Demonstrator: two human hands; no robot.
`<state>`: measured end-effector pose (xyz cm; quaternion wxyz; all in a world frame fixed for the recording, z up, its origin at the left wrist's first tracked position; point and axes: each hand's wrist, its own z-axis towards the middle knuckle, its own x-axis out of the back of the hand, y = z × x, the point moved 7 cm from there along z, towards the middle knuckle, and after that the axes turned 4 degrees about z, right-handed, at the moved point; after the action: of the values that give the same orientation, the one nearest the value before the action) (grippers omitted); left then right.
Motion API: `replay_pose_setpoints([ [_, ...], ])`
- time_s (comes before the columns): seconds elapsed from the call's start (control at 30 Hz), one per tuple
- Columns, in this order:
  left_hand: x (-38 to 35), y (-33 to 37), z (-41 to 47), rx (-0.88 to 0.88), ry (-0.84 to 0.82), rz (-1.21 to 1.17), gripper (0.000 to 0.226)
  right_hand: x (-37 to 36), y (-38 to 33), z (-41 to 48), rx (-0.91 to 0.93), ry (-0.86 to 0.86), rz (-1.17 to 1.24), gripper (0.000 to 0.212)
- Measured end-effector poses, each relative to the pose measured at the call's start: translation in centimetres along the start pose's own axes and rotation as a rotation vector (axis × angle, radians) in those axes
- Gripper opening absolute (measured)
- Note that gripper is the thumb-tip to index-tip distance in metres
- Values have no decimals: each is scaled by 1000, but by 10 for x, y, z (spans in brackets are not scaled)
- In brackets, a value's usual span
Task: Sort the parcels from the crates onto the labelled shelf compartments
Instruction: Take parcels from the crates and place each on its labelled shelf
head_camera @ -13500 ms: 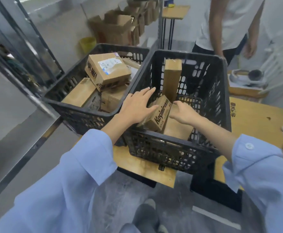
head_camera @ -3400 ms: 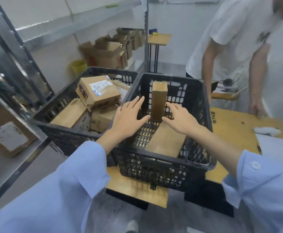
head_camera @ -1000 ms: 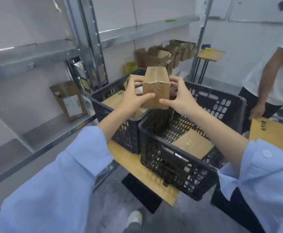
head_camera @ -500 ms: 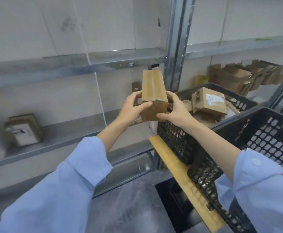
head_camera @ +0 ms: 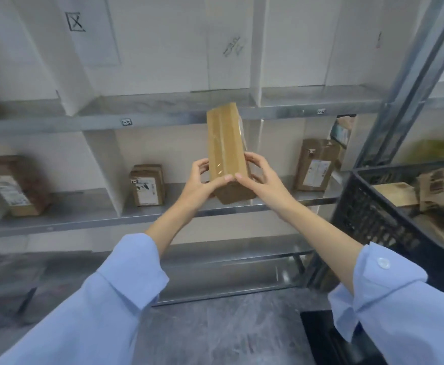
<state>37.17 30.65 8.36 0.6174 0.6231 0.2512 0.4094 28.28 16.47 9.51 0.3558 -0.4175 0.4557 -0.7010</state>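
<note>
Grey steel ahead now: swung round from the crates to face the shelf (head_camera: 163, 210), split into compartments by white partitions (head_camera: 107, 167). Pushed out to the right edge, just a corner of the black crate (head_camera: 373, 206), with boxes left inside, so more sorting to come.

Already lodged on the middle tier: a far-left parcel (head_camera: 15, 185), a centre parcel (head_camera: 148, 185) and a right parcel (head_camera: 315, 164), each standing in its own bay.

Lifted clear of the crate and carried across, the taped cardboard parcel (head_camera: 226, 148). Held upright in the air before the centre bay, touching no tier.

Gripped low on both sides: left hand (head_camera: 202, 183) curled round the left edge, right hand (head_camera: 265, 180) round the right, thumbs almost meeting on the near face.

Smallest of all, the label tags (head_camera: 127, 122) on the upper tier's front rim, too blurred to read.

Probably at the matching stage: pickup done, carry nearly done, placement not yet. Bay to be chosen by tag, and no telling from here which one fits.
</note>
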Motion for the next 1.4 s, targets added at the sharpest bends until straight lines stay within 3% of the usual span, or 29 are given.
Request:
replay_pose_setpoints([
  [0.13,52,-14,-2,-22,54,34,69,-48,-12,9,68,-12,-30,65],
  [0.3,104,-32,-8,21,10,-37,96,-91,-14,14,16,-11,65,36],
  [0.4,128,-38,-14,5,4,-76,92,-107,-20,15,54,63,35,30],
  [0.6,167,-37,-37,-42,-2,-49,87,-144,-30,15,-40,32,107,70],
  [0.77,194,-37,-57,-81,35,26,88,-164,-41,16,-34,-97,134,82],
  [0.9,209,-34,-75,-65,92,28,87,-180,-55,16,51,-148,88,74],
  [1.07,219,-31,-94,-21,138,89,113,-193,-64,13,68,-185,180,52],
  [1.2,231,-28,-105,-11,214,173,93,-195,-70,14,39,-203,248,39],
  [1.4,232,-9,-124,-135,298,80,46,-199,-78,17,34,-242,287,62],
])
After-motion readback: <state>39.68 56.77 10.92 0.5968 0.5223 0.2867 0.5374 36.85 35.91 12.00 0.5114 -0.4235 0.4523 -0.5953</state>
